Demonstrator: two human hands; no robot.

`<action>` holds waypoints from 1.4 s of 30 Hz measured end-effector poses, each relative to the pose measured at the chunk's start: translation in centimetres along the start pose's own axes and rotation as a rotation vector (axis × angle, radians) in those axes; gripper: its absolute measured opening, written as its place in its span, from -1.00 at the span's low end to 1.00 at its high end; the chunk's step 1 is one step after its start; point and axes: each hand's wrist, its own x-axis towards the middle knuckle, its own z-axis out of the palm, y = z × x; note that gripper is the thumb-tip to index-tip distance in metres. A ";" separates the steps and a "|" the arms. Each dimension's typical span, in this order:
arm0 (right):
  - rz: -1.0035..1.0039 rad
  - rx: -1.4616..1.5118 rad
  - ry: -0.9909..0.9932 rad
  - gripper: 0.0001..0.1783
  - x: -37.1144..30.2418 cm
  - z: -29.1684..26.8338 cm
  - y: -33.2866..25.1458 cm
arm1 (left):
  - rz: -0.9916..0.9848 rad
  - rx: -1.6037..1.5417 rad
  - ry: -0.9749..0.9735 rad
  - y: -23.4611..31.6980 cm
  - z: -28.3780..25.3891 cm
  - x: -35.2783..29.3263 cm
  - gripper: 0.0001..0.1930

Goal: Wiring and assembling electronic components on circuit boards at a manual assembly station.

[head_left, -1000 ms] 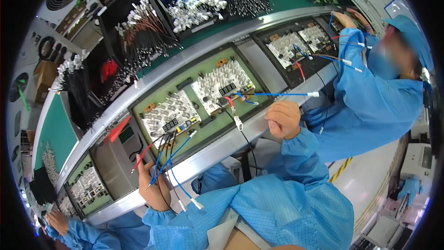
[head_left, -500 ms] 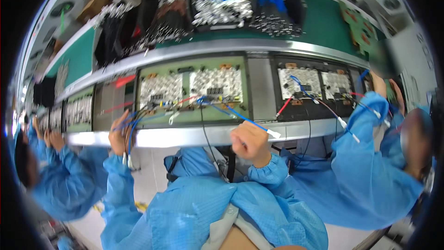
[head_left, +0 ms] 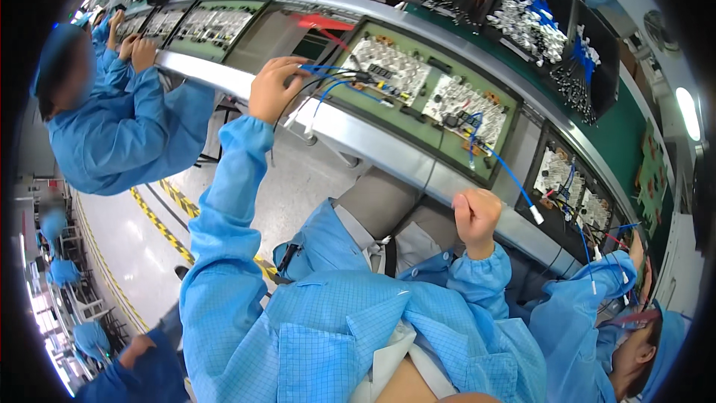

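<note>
Head view: left hand half-curled at blue wires, hold unclear; right hand fisted, contents hidden

Nearest tray: two circuit boards

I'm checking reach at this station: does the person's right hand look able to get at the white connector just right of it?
Probably yes: the right hand is close by, and nothing visible lies between it and the white connector.

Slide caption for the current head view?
Left hand at wires trailing from a circuit board; right hand curled near the metal rail.
</note>
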 end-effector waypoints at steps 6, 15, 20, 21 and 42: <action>-0.017 -0.218 0.043 -0.76 -0.6 0.8 0.7 | -0.093 -0.112 -0.059 0.5 -0.2 0.2 -0.81; 0.066 -0.445 0.170 -0.81 -1.1 2.3 1.5 | -0.039 -0.173 0.252 -5.6 -1.7 -0.4 -0.73; 0.191 -0.517 0.332 -0.80 -1.1 2.6 0.4 | -0.319 0.149 0.380 -13.1 -3.8 -2.0 -0.76; 0.178 -0.514 0.328 -0.80 -1.0 2.8 0.4 | -0.327 0.151 0.392 -13.9 -3.8 -1.9 -0.76; -0.174 -0.271 0.282 -0.62 2.0 2.5 -2.4 | -0.124 -0.080 0.192 -6.1 -2.8 -0.9 -0.92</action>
